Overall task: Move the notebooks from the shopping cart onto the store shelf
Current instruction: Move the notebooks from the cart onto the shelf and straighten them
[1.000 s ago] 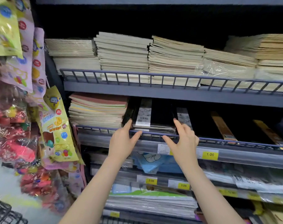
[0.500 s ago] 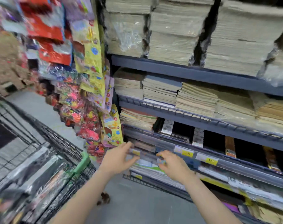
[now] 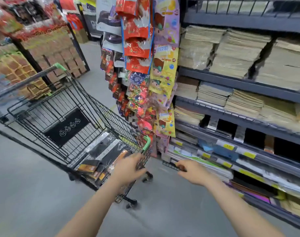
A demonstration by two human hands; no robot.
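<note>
Wrapped notebooks [image 3: 104,156] remain in the shopping cart [image 3: 63,106]; transfer is incomplete. The left hand [image 3: 128,168] reaches toward them, fingers loosely spread, empty. The right hand [image 3: 193,171] is empty, loosely curled, near the store shelf [image 3: 248,124].

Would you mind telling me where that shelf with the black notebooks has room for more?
Dark gaps open between the upright black notebooks on the third shelf, right of the flat stack. The shelves above are packed with paper stacks.

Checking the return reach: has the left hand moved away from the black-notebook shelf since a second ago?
Yes. The left hand has left that shelf and now sits left of it, at the shopping cart rim.
</note>
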